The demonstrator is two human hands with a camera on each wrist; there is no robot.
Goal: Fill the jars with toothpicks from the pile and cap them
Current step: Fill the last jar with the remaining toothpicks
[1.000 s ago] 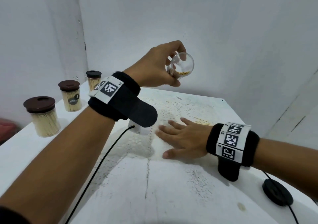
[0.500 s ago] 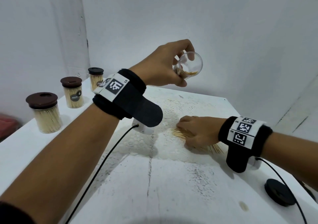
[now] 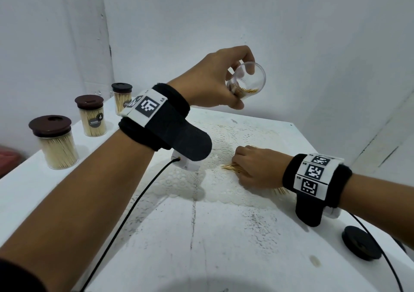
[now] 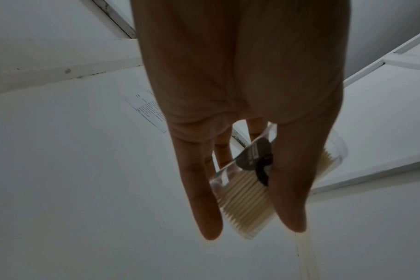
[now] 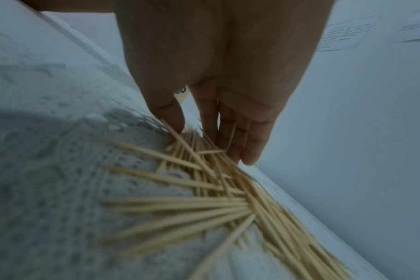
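Three capped jars (image 3: pixel 56 142) stand in a row along the left edge of the white table (image 3: pixel 224 235), each packed with upright toothpicks under a dark brown lid. The middle one carries a small dark label whose print is too small to read. Farther right, the left hand (image 3: pixel 215 83) is raised above the table's far edge with an open clear jar (image 3: pixel 246 81) held on its side, thumb and fingers curled round the wall. The mouth faces the head camera, and a shallow layer of toothpicks lies along the lower side. In the left wrist view the same jar (image 4: pixel 247 189) shows a dark round sticker with pale lettering, too blurred to make out.

A white lace mat (image 3: pixel 190 179) covers the middle of the table. On it, toward the right edge, lies the loose pile of toothpicks (image 5: pixel 216 199), fanned out and crossing one another. The right hand (image 3: pixel 257 170) rests on this pile, knuckles up. In the right wrist view its fingers (image 5: pixel 228 136) reach into the far end of the pile with the thumb set apart from them, touching the sticks; whether any are pinched I cannot tell. Both wrists wear black bands with square black-and-white code patches. Near the right corner at the front lies a black round lid (image 3: pixel 360 242) beside a thin black cable.
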